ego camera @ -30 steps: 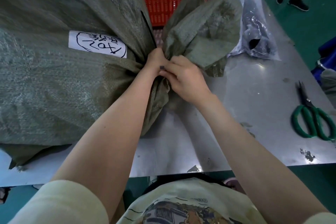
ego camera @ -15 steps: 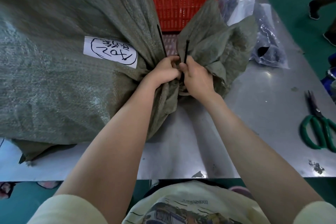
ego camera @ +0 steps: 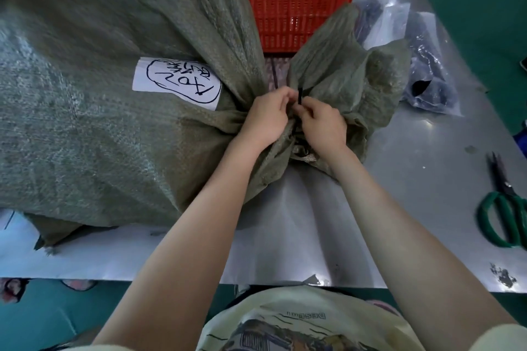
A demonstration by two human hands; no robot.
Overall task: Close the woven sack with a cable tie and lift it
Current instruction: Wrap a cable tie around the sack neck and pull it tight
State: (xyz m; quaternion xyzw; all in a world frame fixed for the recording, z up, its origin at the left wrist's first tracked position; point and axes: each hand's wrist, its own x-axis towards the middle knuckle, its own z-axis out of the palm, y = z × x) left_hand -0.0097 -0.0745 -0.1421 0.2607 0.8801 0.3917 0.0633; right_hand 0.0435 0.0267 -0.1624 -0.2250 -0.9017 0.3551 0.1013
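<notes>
A big grey-green woven sack [ego camera: 114, 137] lies on its side on the steel table, with a white handwritten label [ego camera: 176, 82]. Its neck is bunched at the middle and the loose mouth flares out to the right. A black cable tie [ego camera: 300, 97] runs around the neck, one end sticking up between my hands. My left hand [ego camera: 268, 117] pinches the tie on the left of the neck. My right hand [ego camera: 322, 125] grips it on the right. The tie's loop is mostly hidden by fingers and fabric.
A red plastic crate [ego camera: 299, 0] stands behind the sack. Clear plastic bags with dark contents [ego camera: 427, 71] lie at the back right. Green-handled scissors [ego camera: 504, 208] rest at the table's right edge. The steel table [ego camera: 399, 179] ends just in front of my body.
Both hands have shifted slightly on the neck; the long tail by the left hand now shows shorter and the upright end by the right hand is lower. The view moved closer.
</notes>
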